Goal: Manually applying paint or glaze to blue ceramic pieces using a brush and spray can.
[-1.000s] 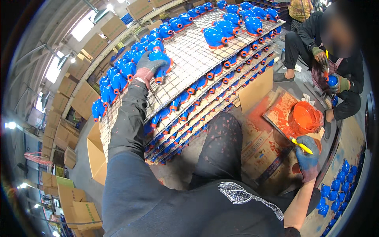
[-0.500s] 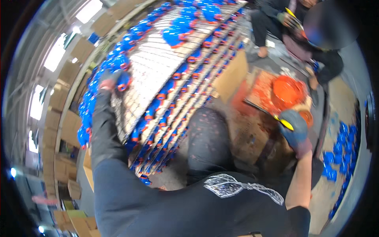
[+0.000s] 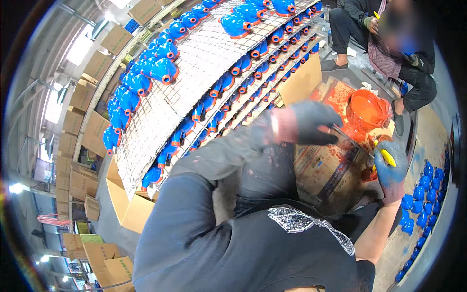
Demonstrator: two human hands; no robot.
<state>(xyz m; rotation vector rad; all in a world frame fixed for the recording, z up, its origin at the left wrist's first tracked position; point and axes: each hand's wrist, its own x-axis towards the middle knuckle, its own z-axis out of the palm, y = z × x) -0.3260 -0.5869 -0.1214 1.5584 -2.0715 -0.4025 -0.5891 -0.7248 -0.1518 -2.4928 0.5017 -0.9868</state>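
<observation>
My left hand (image 3: pixel 314 122), in a dark glove, reaches across my knee to the near edge of a paint-smeared board (image 3: pixel 335 92). Its thumb and fingers are apart, and I see nothing between them. In its blue-grey glove, my right hand (image 3: pixel 390 170) is closed around a yellow-handled tool (image 3: pixel 387 156), whose working end I cannot make out. A small orange-red round thing (image 3: pixel 369 174) shows beside that hand, partly hidden. Beyond both hands, a tub of orange-red paint (image 3: pixel 368 109) sits on the board, with a smaller orange container (image 3: pixel 382 142) nearer.
At left, stacked mesh racks (image 3: pixel 194 73) bear glossy blue rounded pieces (image 3: pixel 165 70) with orange-red rims. More blue pieces (image 3: pixel 428 182) stand on the floor at right. A co-worker (image 3: pixel 374 53) sits at far right. Cardboard boxes (image 3: pixel 129 204) stand at left.
My left hand has left the blue pieces on the rack and swung right, over my knee to the board. My right hand, still on the yellow-handled tool, has shifted slightly right and nearer. The view has turned.
</observation>
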